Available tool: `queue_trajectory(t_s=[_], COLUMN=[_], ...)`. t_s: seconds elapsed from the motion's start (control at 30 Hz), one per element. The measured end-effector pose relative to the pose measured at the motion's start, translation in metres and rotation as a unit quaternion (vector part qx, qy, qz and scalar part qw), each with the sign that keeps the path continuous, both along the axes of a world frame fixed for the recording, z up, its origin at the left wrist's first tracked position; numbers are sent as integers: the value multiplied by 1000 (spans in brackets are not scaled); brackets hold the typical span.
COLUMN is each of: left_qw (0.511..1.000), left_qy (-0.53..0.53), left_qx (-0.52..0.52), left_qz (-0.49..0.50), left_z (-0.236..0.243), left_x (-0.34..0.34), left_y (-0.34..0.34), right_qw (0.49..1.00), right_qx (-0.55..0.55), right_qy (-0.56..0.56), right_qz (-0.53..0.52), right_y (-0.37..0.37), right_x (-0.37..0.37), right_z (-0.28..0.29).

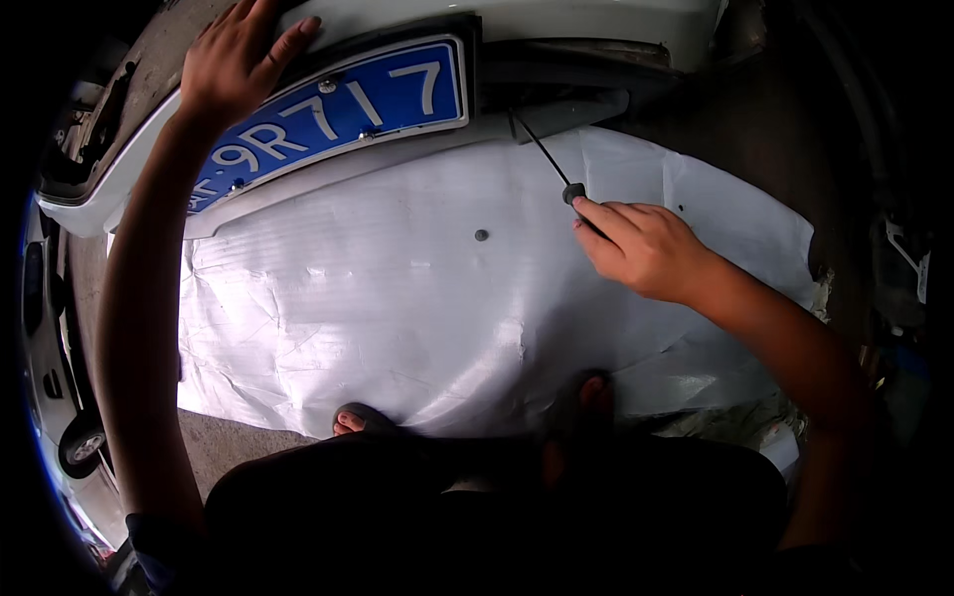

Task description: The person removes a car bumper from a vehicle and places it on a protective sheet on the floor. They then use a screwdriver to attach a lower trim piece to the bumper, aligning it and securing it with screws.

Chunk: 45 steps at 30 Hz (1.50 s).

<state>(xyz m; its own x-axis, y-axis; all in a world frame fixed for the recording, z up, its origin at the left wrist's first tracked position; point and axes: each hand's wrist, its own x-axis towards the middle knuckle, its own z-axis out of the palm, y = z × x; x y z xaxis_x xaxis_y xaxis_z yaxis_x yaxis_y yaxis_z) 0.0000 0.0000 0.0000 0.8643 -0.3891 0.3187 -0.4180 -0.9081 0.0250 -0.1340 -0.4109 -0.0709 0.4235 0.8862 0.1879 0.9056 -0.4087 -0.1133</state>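
Observation:
My right hand (641, 243) is closed round the dark handle of a screwdriver (553, 164). Its thin shaft points up and to the left, with the tip at the dark recess (542, 102) in the lower part of a pale car bumper (596, 20). Whether the tip touches anything there I cannot tell. Up at the left, my left hand (234, 65) lies on the bumper with its thumb spread from the fingers and nothing in it. Between the hands, a blue licence plate (348, 104) in a silver frame is fixed to the bumper by several small fasteners.
A crinkled silvery-white sheet (397, 308) covers the floor below the bumper. On it lie a small dark round piece (481, 235) and a smaller dark speck (682, 209). My feet stand at its near edge. Another car (75, 427) is at the far left.

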Motion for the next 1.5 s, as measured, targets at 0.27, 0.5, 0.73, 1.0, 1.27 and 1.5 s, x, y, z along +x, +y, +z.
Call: queue_trajectory(t_s=[0.27,0.5,0.73,1.0,1.27,1.5], left_qw=[990,979,984,987,988,930], left_qy=[-110,-156,-149,-110,-99,-363], left_qx=[49,130,98,121,122,-48], left_qz=[-75,-27,-25,-10,14,3], left_z=[-15,-18,-22,-26,-28,-43], left_x=[5,-28,-18,-3,16,-41], left_y=[21,18,13,25,34,-1], right_qw=[989,991,966,954,918,910], right_qx=[53,107,-32,-18,273,256], right_qy=[-106,-15,167,236,169,141], right_qz=[-90,-83,-194,-182,-234,-294], right_y=[1,36,73,89,81,80], right_x=[-14,30,129,139,134,133], right_z=[-70,-7,122,99,49,58])
